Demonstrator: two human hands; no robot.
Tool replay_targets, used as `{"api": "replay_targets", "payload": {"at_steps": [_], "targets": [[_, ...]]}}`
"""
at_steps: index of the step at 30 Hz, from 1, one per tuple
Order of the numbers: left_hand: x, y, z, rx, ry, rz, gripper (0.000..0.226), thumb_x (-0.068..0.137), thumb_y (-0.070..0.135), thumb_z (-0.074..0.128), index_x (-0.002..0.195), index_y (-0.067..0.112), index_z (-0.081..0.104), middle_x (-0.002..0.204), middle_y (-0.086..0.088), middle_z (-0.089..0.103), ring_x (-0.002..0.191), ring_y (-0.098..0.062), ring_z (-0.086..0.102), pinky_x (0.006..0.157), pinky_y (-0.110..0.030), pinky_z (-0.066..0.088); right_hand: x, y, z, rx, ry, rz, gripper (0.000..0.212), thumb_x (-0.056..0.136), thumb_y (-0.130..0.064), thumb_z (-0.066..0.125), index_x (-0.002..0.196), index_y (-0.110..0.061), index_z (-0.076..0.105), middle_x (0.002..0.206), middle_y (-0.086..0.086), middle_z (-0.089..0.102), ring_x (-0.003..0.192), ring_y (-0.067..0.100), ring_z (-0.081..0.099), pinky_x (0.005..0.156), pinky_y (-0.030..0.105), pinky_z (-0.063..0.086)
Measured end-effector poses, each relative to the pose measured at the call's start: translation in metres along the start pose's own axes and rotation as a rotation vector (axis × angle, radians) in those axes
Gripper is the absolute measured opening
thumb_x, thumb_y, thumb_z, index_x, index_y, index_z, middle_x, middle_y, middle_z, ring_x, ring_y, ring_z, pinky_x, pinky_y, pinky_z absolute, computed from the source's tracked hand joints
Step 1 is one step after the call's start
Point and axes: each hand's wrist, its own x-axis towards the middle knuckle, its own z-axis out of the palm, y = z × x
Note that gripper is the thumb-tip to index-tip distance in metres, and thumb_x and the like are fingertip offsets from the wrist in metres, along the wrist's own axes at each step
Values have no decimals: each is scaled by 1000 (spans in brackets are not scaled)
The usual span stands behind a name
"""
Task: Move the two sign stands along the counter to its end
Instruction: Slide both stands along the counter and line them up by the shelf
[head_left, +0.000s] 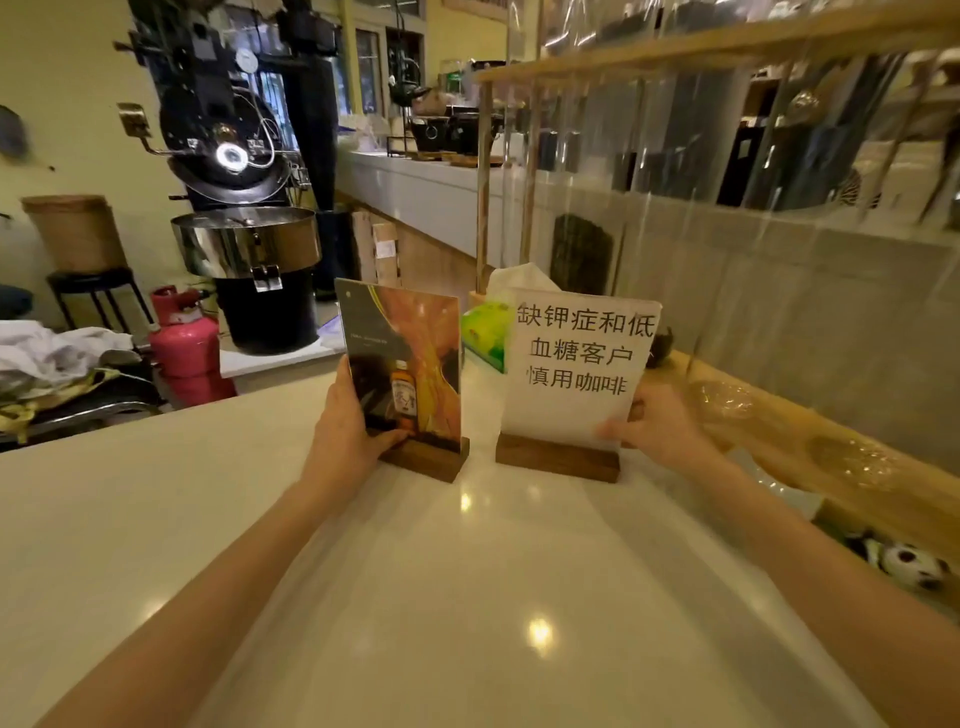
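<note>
Two sign stands on dark wooden bases stand side by side on the white counter (467, 597). The left sign stand (410, 358) shows a bottle on an orange and black picture; my left hand (348, 431) grips its left edge, thumb on the front near the base. The right sign stand (576, 364) is a white sheet with black Chinese characters; my right hand (660, 426) holds its lower right edge, thumb on the front. Both bases rest on the counter, a small gap between them.
A green tissue pack (485, 330) lies right behind the signs. A clear screen in a wooden frame (727, 260) runs along the right side. Past the counter's far edge stand a coffee roaster (244, 208) and a pink gas cylinder (187, 343).
</note>
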Motion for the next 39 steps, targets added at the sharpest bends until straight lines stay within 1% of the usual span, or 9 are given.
{"api": "replay_targets", "payload": {"at_steps": [4,9,13,17,21,24,28,32,39], "targets": [[26,12,35,-1,-41,32,103,60,19,84,139,16,18,137,-12,46,125,-28,47,106,-46,40,4,14,-22,-23,94,16,46,72,3,71,116,-6,60,121,11,64,102,22,59,89,39,52],[51,31,76,-45,-65,73,95,63,18,82,136,21,21,138,-10,46,125,-26,47,106,-44,40,9,26,-38,-79,169,28,48,72,-1,72,118,-7,60,125,11,63,113,27,58,91,39,51],[70,38,104,-70,-113,62,100,67,15,79,140,22,12,143,-10,40,129,-26,43,109,-47,38,8,35,-45,-85,219,38,44,75,-3,69,118,-8,60,123,9,64,108,23,59,77,26,47],[86,44,127,-54,-151,49,105,69,14,78,143,21,4,144,-11,40,131,-28,42,109,-50,37,10,41,-47,-81,257,28,49,76,-2,67,123,-11,56,129,7,60,116,23,55,81,23,44],[98,51,145,-36,-153,92,102,69,18,78,142,23,8,142,-11,43,129,-28,45,107,-50,39,15,46,-46,-72,274,26,50,76,-3,67,124,-12,56,131,6,59,119,23,54,86,27,48],[106,54,153,25,-140,132,88,69,22,77,137,20,21,139,-12,47,126,-31,47,105,-50,41,17,48,-44,-62,288,21,49,77,-4,66,124,-13,56,131,5,59,119,23,54,89,30,50],[114,60,162,67,-148,141,87,71,15,75,139,14,21,138,-16,46,126,-34,46,105,-52,42,18,52,-40,-58,317,26,46,79,-5,64,124,-14,55,133,4,57,121,24,53,82,22,49],[117,67,168,52,-165,147,94,71,11,75,143,16,14,140,-16,44,128,-34,44,106,-51,38,20,55,-38,-92,345,24,41,80,-6,63,120,-12,57,130,5,59,118,23,55,61,4,41],[120,73,173,21,-196,159,93,73,9,73,144,13,13,145,-16,39,132,-33,39,108,-49,34,23,58,-35,-130,398,21,43,80,-8,64,122,-10,56,133,7,57,121,25,54,75,17,49]]}}
